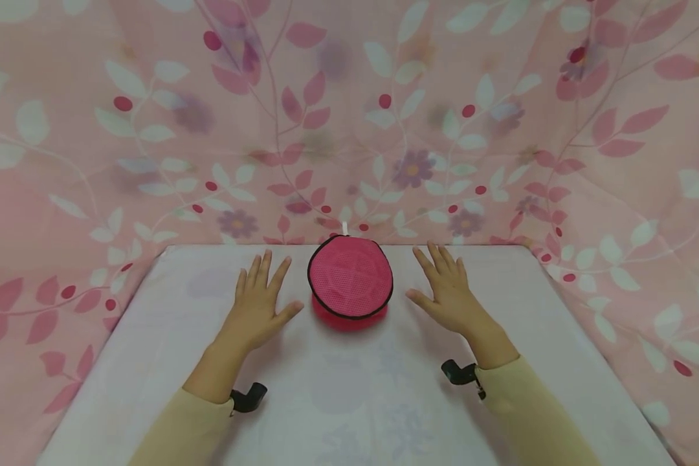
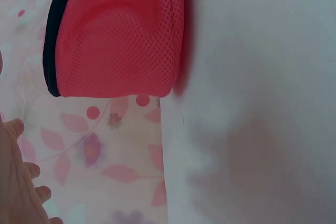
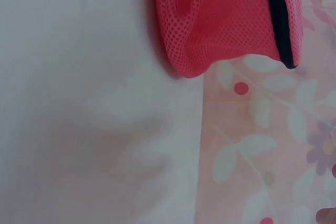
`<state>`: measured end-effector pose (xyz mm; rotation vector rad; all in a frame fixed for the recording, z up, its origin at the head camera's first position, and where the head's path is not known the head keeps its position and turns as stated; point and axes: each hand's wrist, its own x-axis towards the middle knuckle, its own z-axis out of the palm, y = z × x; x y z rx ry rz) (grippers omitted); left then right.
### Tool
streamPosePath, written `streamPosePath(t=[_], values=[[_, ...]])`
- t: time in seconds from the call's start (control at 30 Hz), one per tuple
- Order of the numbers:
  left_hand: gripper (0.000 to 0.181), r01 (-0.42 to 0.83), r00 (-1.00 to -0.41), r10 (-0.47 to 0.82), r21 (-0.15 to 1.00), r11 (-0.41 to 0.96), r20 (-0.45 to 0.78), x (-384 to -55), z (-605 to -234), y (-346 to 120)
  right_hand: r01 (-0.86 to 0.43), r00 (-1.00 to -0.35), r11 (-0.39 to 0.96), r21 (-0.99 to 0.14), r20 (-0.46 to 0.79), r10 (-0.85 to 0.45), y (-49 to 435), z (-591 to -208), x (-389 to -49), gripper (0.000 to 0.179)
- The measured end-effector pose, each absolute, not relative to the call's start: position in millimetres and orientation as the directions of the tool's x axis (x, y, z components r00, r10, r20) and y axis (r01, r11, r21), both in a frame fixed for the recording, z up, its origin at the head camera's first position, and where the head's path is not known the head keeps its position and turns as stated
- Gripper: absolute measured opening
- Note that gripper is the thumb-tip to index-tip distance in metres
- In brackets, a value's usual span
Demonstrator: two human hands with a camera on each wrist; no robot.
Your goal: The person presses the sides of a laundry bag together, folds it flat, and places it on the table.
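A round pink mesh bag (image 1: 351,277) with black trim around its top stands on the white table near the far edge. A small white tab sticks up behind it. To its left, my left hand (image 1: 260,301) is held with fingers spread, thumb towards the bag and apart from it. My right hand (image 1: 447,294) mirrors this on the other side, fingers spread and holding nothing. In the left wrist view the bag's mesh side (image 2: 115,40) fills the top, with fingertips at the left edge. The right wrist view shows its sagging mesh wall (image 3: 220,19).
The white-covered table (image 1: 349,401) narrows towards its far edge. Behind it and along both sides hangs a pink floral curtain (image 1: 349,129). Each wrist carries a small black camera, one by the left cuff (image 1: 175,421) and one by the right cuff (image 1: 524,388).
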<state>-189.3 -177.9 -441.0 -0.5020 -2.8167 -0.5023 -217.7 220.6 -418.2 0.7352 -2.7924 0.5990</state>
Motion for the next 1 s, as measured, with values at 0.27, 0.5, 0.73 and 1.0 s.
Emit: streamPosePath(t=[0.27, 0.5, 0.73, 1.0], values=[[0.086, 0.406, -0.9, 0.298, 0.362, 0.839, 0.317, -197, -442, -157, -0.529, -0.845, 0.749, -0.4, 0.324, -0.424, 212, -422, -220, 0.083], [0.084, 0.404, -0.903, 0.282, 0.417, 0.814, 0.324, -198, -446, -154, -0.557, -0.829, 0.679, -0.478, 0.361, -0.426, 197, -431, -224, 0.08], [0.081, 0.415, -0.9, 0.26, 0.506, 0.756, 0.35, -201, -452, -146, -0.491, -0.869, 0.62, -0.612, 0.293, -0.399, 188, -441, -223, 0.077], [0.077, 0.432, -0.896, 0.225, 0.637, 0.639, 0.382, -210, -453, -129, -0.445, -0.887, 0.518, -0.73, 0.281, -0.366, 176, -446, -225, 0.072]])
